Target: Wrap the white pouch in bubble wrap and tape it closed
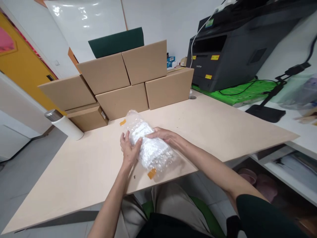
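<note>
We look from a single camera at head height above the table's near edge, facing forward and down across it. Closest is the lap, below that edge; the left hand and right hand, over the table, lie near mid-view. Our wide framing reaches the boxes at the table's back, the printer beyond its far right and the floor off its left.

Both hands on a bubble-wrapped package, pale table beneath, cardboard boxes behind, dark printer
</note>
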